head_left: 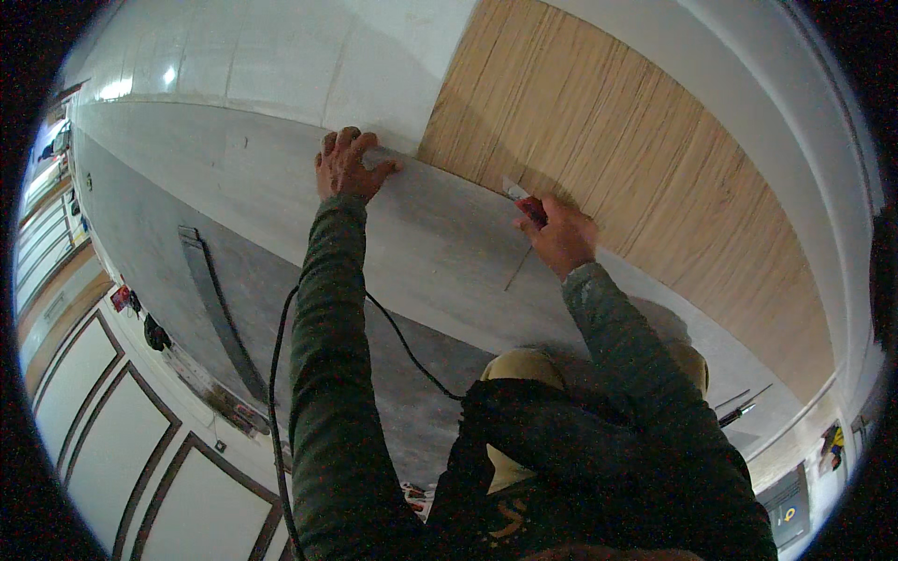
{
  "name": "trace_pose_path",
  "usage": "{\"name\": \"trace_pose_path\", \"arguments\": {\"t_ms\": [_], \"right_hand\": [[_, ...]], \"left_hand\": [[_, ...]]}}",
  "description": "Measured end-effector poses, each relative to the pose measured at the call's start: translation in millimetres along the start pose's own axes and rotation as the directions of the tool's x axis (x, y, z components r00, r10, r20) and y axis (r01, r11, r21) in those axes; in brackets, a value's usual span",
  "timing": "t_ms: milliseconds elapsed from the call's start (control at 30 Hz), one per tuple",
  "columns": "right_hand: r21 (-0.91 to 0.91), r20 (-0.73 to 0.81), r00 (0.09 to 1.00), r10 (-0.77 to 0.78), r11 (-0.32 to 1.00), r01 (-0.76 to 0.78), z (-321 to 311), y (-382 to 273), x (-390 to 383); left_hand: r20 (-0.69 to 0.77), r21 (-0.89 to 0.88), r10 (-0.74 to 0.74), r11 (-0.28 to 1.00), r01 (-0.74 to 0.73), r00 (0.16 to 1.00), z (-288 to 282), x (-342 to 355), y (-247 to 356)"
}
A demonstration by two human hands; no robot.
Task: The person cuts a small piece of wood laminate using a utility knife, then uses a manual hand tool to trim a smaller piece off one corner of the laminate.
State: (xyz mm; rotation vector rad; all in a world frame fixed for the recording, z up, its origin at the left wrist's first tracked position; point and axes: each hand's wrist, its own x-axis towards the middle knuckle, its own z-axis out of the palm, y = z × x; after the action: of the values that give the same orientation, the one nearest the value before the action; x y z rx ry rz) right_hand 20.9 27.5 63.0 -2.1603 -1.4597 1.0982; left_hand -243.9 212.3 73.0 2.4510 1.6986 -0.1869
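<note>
My right hand [567,234] grips a red utility knife [532,209], its blade pointing up and left at the seam between a grey plank [449,248] and a wood-grain panel [599,140]. From this view I cannot tell whether the blade touches. To the left, my left hand [346,168] rests with fingers spread on the far edge of the grey plank, beside the corner of the wood-grain panel. A short dark line [518,269] runs across the plank below the knife.
Pale glossy panels [281,56] extend at the far left. A black cable [278,374] loops past my left forearm. A long dark strip [220,313] lies on the grey floor surface. Thin tools [737,413] lie by my knee at the right. White panelled doors [122,449] stand at left.
</note>
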Motion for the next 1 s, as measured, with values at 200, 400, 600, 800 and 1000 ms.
{"name": "trace_pose_path", "arguments": {"t_ms": [200, 400, 600, 800, 1000], "right_hand": [[0.023, -0.008, 1.000, -0.019, 1.000, 0.019, -0.5, -3.0, -0.6], [-0.038, 0.009, 1.000, -0.001, 0.999, 0.001, -0.1, -3.3, -0.4], [0.002, 0.013, 1.000, 0.014, 1.000, -0.014, -0.3, -0.2, -0.4], [-0.032, 0.031, 0.999, 0.016, 0.999, -0.015, -3.1, -3.0, 0.2], [-0.032, 0.010, 1.000, 0.018, 0.999, -0.018, 11.0, -2.6, 3.5]], "left_hand": [[-0.002, -0.058, 0.062, 0.996, -0.062, 0.998, 5.0, -2.6, -9.4], [-0.046, -0.099, 0.060, 0.993, -0.065, 0.997, 10.3, -9.5, -7.5], [0.021, -0.025, -0.008, 1.000, 0.009, 1.000, 1.5, -6.2, 2.9], [-0.066, -0.071, 0.055, 0.996, -0.060, 0.996, 7.7, -8.5, -4.1], [-0.053, -0.073, 0.037, 0.996, -0.041, 0.998, 16.0, -3.9, -18.2]]}}
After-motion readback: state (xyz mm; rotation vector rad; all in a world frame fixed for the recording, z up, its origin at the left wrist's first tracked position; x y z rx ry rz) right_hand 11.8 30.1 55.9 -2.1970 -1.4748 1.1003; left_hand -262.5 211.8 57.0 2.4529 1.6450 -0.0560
